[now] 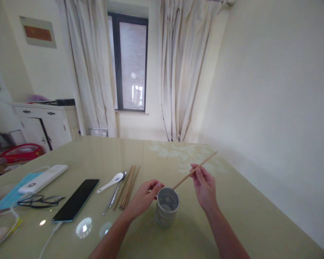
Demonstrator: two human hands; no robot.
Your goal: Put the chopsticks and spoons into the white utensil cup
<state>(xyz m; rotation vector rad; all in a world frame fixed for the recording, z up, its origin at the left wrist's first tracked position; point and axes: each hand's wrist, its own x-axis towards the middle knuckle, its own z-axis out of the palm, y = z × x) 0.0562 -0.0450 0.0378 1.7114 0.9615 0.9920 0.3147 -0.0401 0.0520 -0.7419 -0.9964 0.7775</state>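
Observation:
A grey cylindrical utensil holder [166, 216] with small drain holes in its bottom stands upright on the table in front of me. My left hand [145, 198] grips its left side near the rim, the thumb at the edge and the other fingers partly hidden behind. In my right hand [205, 185], to the right of the holder, a wooden chopstick [187, 176] is pinched between thumb and fingers. It slants, its lower end by the holder's far rim; whether a second stick lies along it I cannot tell. Several chopsticks [129, 185] lie left of my left hand.
Beside those chopsticks are a metal spoon [115, 194] and a white soup spoon [110, 182]. Farther left lie a phone [76, 200] on a cable, glasses [40, 201], a white device [43, 179] and a blue mask [14, 192]. A wall [280, 108] borders the right.

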